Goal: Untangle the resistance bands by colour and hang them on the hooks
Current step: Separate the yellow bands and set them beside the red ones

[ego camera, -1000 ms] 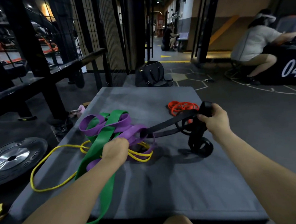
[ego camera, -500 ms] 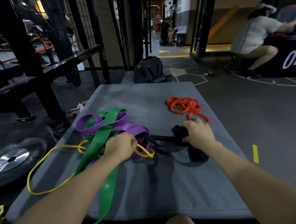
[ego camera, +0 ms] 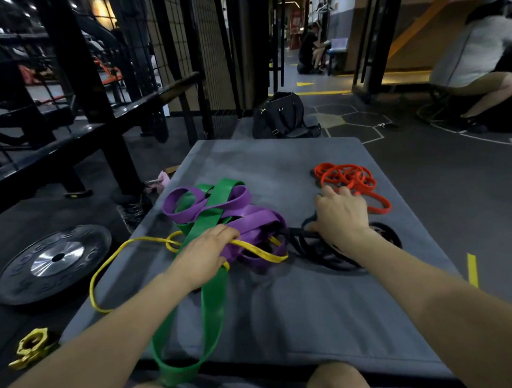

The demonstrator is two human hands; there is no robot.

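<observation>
Black flat rubber resistance band (ego camera: 318, 247), pulled taut a second ago, has been let slack at 3 o'clock of the purple-green-yellow tangle (ego camera: 220, 217), the right hand (ego camera: 340, 215) laid on it, grip unclear, the left hand (ego camera: 206, 254) clenched on the tangle, so separation remains unfinished.

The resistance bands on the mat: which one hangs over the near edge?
The green band. Its long loop drops over the mat's near edge; the others all lie on top.

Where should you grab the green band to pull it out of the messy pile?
Probably the long free loop of the green band hanging over the mat's near edge. Come from the near side, below the left hand. That part lies flat and alone, while farther up it weaves through the purple band and yellow band.
</observation>
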